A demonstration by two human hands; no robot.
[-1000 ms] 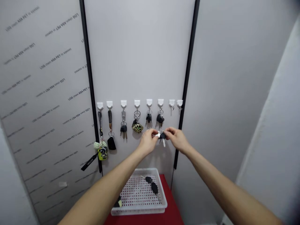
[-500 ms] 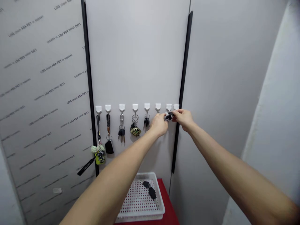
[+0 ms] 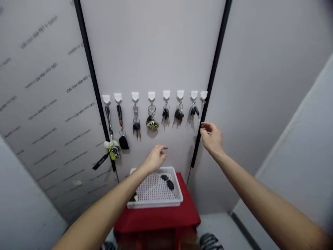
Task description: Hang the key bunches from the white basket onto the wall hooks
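Observation:
My left hand [image 3: 156, 158] is over the back of the white basket [image 3: 156, 204], fingers apart, with nothing in it. My right hand [image 3: 212, 139] is just below and right of a key bunch [image 3: 193, 111] on the second hook from the right. One black-headed key [image 3: 197, 111] of that bunch tilts out towards my right fingertips. A small gap seems to lie between key and fingers, and the fingertips look slightly parted. Left of it, a dark key bunch [image 3: 179, 114] hangs from its own hook. Two black keys [image 3: 170, 184] lie in the basket.
Several white hooks [image 3: 166, 94] line the pale panel. More bunches hang leftward, including a green-gold ornament [image 3: 152, 125], a black fob [image 3: 124, 142] and a yellow-green charm [image 3: 114, 152]. The basket stands on a red-covered stool [image 3: 156, 220]. Black vertical strips [image 3: 217, 62] edge the panel.
My left hand has come away from the hooks, down and left to above the basket. My right hand has dropped back from the key bunch, which now hangs on its hook. The view tilts lower.

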